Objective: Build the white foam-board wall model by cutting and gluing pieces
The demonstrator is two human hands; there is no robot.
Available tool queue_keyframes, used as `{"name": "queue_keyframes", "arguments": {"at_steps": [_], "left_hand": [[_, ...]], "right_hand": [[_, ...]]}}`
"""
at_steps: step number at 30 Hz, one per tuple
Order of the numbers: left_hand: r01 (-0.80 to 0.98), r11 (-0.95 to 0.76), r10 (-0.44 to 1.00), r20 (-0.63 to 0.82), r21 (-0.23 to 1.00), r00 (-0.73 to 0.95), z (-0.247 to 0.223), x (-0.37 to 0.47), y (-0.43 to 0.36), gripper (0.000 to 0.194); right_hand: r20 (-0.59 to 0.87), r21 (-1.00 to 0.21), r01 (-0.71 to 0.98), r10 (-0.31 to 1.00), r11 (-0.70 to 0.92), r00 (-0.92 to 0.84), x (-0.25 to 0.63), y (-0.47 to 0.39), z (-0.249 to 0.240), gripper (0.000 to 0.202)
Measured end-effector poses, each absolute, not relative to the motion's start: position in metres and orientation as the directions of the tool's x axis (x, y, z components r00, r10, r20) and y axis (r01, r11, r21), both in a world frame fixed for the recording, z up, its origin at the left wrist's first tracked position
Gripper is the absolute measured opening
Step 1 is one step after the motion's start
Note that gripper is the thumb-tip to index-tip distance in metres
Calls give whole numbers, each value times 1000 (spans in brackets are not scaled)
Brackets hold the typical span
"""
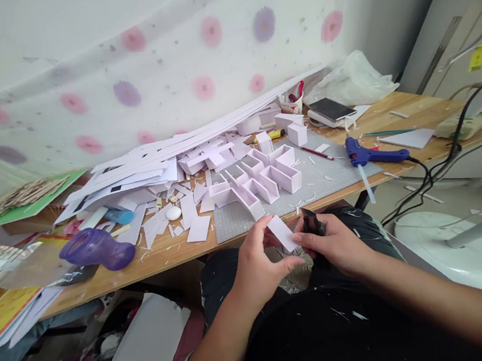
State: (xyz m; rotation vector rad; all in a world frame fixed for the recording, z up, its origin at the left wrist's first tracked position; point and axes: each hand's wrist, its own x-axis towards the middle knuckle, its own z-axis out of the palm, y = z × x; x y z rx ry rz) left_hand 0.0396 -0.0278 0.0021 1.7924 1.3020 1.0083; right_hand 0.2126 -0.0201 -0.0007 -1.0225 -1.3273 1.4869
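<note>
Over my lap, just off the table's front edge, a small white rectangular piece (283, 234) is held between both hands. My left hand (257, 260) curves around its left side, fingers behind it and the thumb stretched out below. The thumb of my right hand (330, 240) rests on the piece's lower right edge, while the same hand grips a dark tool (313, 222), probably a knife. Beyond my hands, a white structure of joined open compartments (263, 181) lies on the grey cutting mat (233, 222).
A blue glue gun (374, 155) with a cable lies at the mat's right. White scraps (198, 228) and long white sheets (135, 176) cover the left and back. A purple vessel (100, 249) lies at the left front; a phone (332, 109) is at the back right.
</note>
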Motion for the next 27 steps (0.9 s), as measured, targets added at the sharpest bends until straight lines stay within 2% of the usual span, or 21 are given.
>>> {"name": "queue_keyframes", "arguments": {"at_steps": [3,6,8,10,14,18,23,27], "left_hand": [[462,-280,960,230,841,162,-2,36,-32,61],[332,-257,963,212,908,166,-1,33,-36,51],[209,-203,971,168,957,172,1,32,-40,45],[115,-158,976,137,981,170,4,31,-42,42],[70,-120,982,109,990,152,6,32,-45,43],[51,-109,982,100,993,158,3,32,-44,45],[12,-128,972,123,992,200,-1,33,-44,45],[13,-131,970,125,991,209,-1,32,-45,45]], "right_hand": [[6,-995,-92,938,-27,-347,210,-22,-1,33],[52,-997,-70,922,27,-383,208,-23,-2,30],[124,-983,75,915,165,-384,208,-23,-4,24],[216,-910,246,889,333,-405,209,-23,-7,18],[317,-744,419,828,520,-463,210,-24,-12,6],[367,-656,473,796,588,-481,211,-26,-11,10],[405,-619,479,776,622,-484,212,-26,-9,5],[418,-600,494,773,629,-476,210,-26,-11,8]]}}
